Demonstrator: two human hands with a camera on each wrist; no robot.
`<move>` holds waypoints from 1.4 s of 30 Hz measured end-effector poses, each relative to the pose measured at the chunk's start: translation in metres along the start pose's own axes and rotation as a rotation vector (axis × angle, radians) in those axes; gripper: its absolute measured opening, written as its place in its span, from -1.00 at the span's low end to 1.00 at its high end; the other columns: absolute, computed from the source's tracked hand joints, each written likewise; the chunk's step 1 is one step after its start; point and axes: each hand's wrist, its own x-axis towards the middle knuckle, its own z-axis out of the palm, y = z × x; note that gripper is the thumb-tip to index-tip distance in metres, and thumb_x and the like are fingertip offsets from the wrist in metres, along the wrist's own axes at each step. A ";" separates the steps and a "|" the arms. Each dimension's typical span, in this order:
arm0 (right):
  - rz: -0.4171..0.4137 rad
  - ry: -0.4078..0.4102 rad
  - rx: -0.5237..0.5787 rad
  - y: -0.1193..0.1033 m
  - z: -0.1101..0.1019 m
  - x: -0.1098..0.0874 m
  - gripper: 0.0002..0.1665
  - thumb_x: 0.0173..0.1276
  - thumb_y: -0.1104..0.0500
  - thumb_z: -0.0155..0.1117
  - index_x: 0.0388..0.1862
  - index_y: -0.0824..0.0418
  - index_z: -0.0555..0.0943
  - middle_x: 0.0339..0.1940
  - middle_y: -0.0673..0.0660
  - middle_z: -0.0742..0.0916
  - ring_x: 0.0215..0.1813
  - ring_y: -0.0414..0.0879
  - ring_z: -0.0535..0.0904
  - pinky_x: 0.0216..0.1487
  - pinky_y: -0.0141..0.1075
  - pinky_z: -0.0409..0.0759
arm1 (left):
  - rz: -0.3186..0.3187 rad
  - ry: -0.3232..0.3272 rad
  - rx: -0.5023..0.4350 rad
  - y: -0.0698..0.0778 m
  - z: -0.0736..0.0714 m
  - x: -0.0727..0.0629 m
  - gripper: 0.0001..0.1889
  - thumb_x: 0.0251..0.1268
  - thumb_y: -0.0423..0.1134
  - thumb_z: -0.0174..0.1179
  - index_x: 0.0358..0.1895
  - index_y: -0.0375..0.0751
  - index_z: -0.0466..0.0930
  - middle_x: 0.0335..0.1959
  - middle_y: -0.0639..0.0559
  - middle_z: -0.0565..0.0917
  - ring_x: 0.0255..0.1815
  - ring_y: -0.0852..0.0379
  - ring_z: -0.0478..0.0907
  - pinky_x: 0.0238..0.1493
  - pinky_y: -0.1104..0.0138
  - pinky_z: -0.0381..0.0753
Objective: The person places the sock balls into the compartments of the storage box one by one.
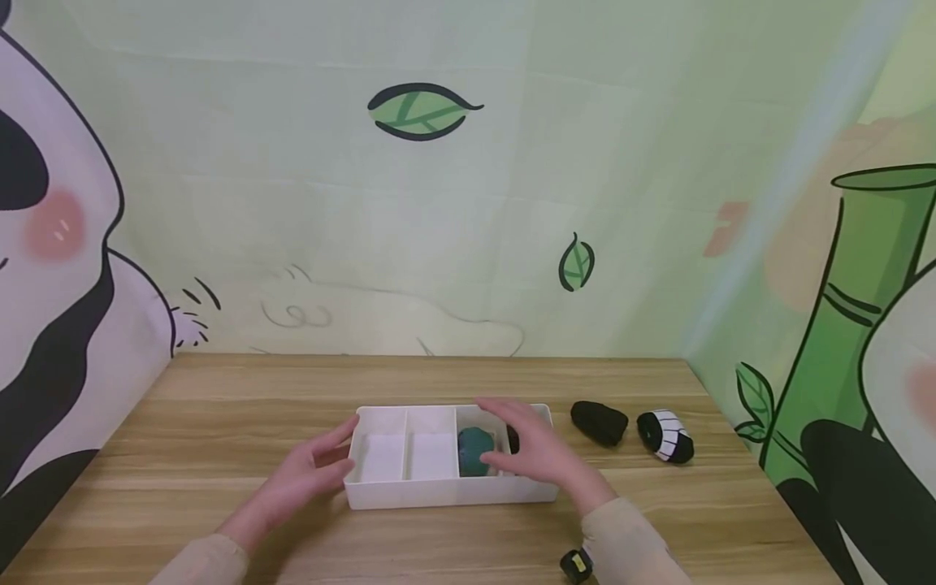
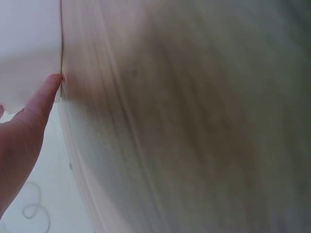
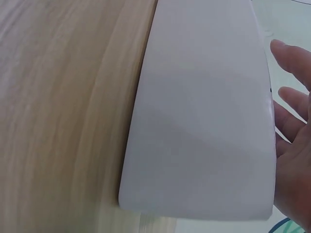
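A white divided box (image 1: pixel 387 495) sits on the table, its compartments in a row. My left hand (image 1: pixel 296 479) is at its left end, straight fingers and thumb touching the wall; in the left wrist view the left hand (image 2: pixel 22 141) has one fingertip against the box (image 2: pixel 29 58). A teal rounded bundle (image 1: pixel 474 452), like a rolled sock, lies in a right-hand compartment. Over it my right hand (image 1: pixel 541 451) is spread, thumb tip at the bundle's right edge; contact is unclear. Partly hidden behind that hand, a black thing (image 1: pixel 513 439) shows in the rightmost part.
Right of the box lie a black bundle (image 1: pixel 600 423) and a black-and-white striped bundle (image 1: pixel 665 436), both like rolled socks. The wooden table (image 1: pixel 219 406) meets a printed cloth backdrop (image 1: pixel 468 244). A small black device (image 1: pixel 576 565) is at my right sleeve.
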 end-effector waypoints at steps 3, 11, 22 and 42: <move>-0.026 0.015 0.015 0.003 -0.001 -0.003 -0.17 0.23 0.13 0.49 0.45 0.22 0.38 0.31 0.17 0.57 0.35 0.16 0.40 0.32 0.12 0.37 | -0.001 0.002 0.000 0.000 0.000 0.000 -0.30 0.40 -0.38 0.18 0.54 -0.24 0.11 0.48 -0.43 0.16 0.38 -0.37 0.29 0.06 0.30 0.60; -0.016 0.061 0.030 0.010 -0.013 -0.018 -0.24 0.28 0.19 0.44 0.43 0.25 0.39 0.17 0.14 0.68 0.25 0.10 0.53 0.27 0.09 0.45 | 0.005 -0.002 0.006 0.001 0.000 0.000 -0.30 0.40 -0.37 0.18 0.55 -0.22 0.11 0.49 -0.40 0.14 0.38 -0.35 0.29 0.09 0.28 0.59; 0.011 0.143 -0.035 0.030 -0.039 -0.043 -0.24 0.22 0.23 0.49 0.40 0.20 0.44 0.09 0.06 0.72 0.25 0.08 0.53 0.26 0.11 0.43 | 0.006 -0.015 -0.020 0.000 0.001 0.001 -0.30 0.40 -0.40 0.17 0.55 -0.23 0.09 0.51 -0.40 0.11 0.39 -0.38 0.26 0.10 0.25 0.59; 0.004 0.271 -0.144 0.068 -0.083 -0.087 -0.29 0.13 0.35 0.51 0.30 0.28 0.51 -0.02 0.13 0.75 0.13 0.16 0.59 0.25 -0.53 0.30 | -0.001 0.011 0.008 -0.001 0.001 0.001 -0.29 0.38 -0.35 0.21 0.54 -0.23 0.12 0.46 -0.44 0.20 0.37 -0.36 0.30 0.08 0.28 0.60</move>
